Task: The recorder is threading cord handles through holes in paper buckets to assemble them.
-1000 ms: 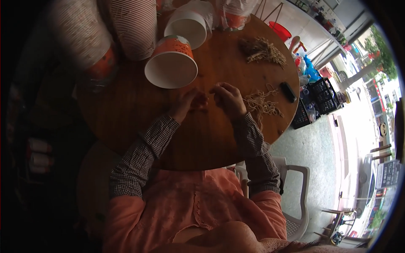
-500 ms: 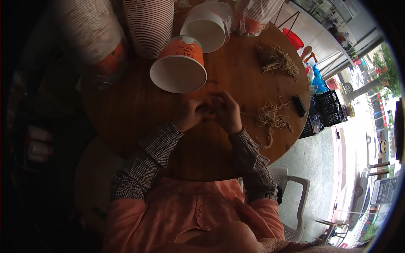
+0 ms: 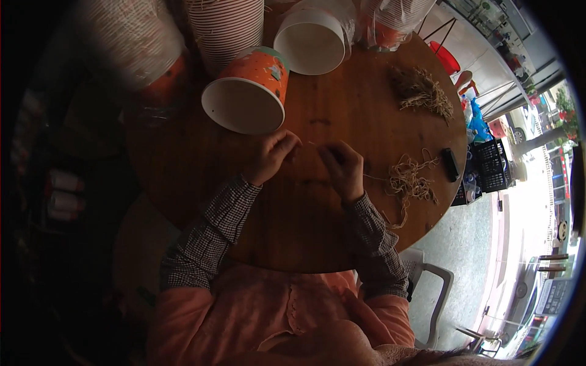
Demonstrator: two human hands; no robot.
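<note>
Over the round wooden table [image 3: 317,232] my two hands are raised and a small gap apart. My right hand [image 3: 345,169] is closed in a pinch on thin tan twine, whose strand runs out to a loose twine heap [image 3: 410,180] on the right. A short pale end shows by its fingertips. My left hand [image 3: 272,158] is also pinched; what sits between its fingertips is too small to make out. Just beyond it lies an orange paper bucket [image 3: 253,73] on its side, white mouth toward me, a small dark spot near its rim.
Tall stacks of paper buckets [image 3: 226,36] and plastic-wrapped ones [image 3: 131,43] stand at the far left. A white-mouthed bucket [image 3: 310,49] lies at the back. A bundle of cut twine [image 3: 422,94] and a small black object [image 3: 450,165] are on the right.
My hands, close together before, have drawn apart. The orange bucket has turned, showing another part of its printed side, and sits farther left from the bucket behind it. The view has shifted slightly.
</note>
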